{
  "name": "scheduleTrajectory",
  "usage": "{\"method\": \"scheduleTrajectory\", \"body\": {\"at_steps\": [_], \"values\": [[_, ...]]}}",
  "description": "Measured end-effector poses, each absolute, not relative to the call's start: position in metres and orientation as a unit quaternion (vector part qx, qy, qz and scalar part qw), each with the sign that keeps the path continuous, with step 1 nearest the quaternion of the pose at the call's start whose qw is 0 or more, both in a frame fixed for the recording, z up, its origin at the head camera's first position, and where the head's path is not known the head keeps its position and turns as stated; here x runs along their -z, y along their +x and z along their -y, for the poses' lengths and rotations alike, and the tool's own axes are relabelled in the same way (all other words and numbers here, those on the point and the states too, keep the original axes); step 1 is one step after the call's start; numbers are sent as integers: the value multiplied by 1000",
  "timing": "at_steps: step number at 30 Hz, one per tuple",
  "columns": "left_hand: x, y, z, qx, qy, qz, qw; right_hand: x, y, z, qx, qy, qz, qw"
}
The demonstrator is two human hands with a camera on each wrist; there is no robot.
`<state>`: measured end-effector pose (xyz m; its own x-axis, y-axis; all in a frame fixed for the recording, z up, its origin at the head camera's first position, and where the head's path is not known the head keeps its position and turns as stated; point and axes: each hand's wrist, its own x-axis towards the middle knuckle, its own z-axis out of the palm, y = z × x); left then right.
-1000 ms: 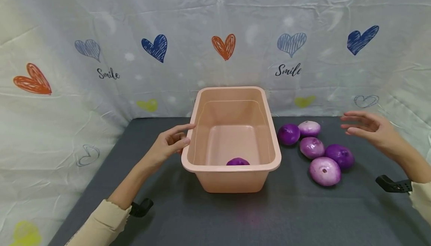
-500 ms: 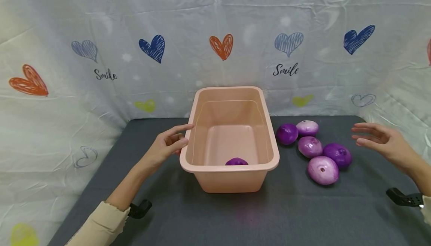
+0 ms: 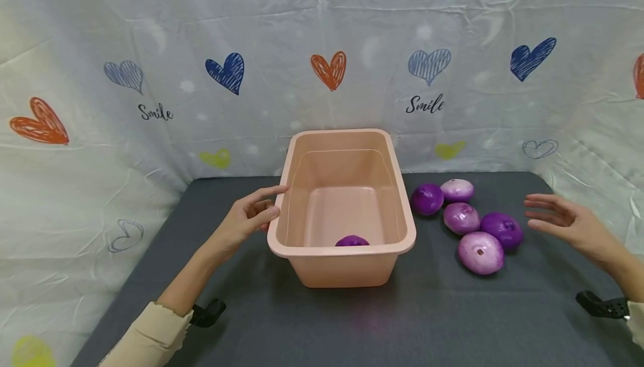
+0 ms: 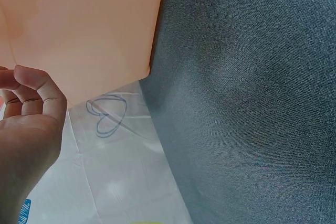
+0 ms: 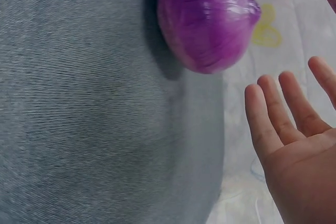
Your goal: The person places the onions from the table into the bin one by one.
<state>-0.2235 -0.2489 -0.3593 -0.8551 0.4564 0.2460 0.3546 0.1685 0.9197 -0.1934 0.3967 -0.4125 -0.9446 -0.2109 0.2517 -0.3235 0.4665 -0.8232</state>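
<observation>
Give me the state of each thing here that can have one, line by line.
Tub: upright, uncovered
Onion in the tub: partly hidden by the near wall
Two dark onions outside: whole-looking, on the tabletop
Three paler onions: same
Left grip: holding the tub's rim
Right grip: relaxed, holding nothing
Backdrop: creased

The head camera looks forward and down from farther back, curtain [image 3: 276, 9] at twelve o'clock, table [image 3: 322, 328] at six. Close in, the left wrist view has the tub [image 4: 79, 24] at ten, the right an onion [image 5: 207, 22] at one; the head view shares both.
</observation>
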Motion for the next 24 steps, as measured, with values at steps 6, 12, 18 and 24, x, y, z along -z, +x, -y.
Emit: {"method": "scheduleTrajectory", "body": {"at_steps": [6, 12, 18, 24], "values": [[359, -222, 249, -588, 262, -764, 44, 423, -196, -395, -499, 184, 847, 22], [358, -221, 248, -594, 262, -759, 48, 434, -200, -393, -515, 200, 833, 12], [358, -221, 248, -595, 259, -759, 51, 442, -204, -388, -503, 186, 844, 12], [358, -222, 248, -595, 262, -758, 51, 445, -208, -383, -485, 168, 858, 10]]}}
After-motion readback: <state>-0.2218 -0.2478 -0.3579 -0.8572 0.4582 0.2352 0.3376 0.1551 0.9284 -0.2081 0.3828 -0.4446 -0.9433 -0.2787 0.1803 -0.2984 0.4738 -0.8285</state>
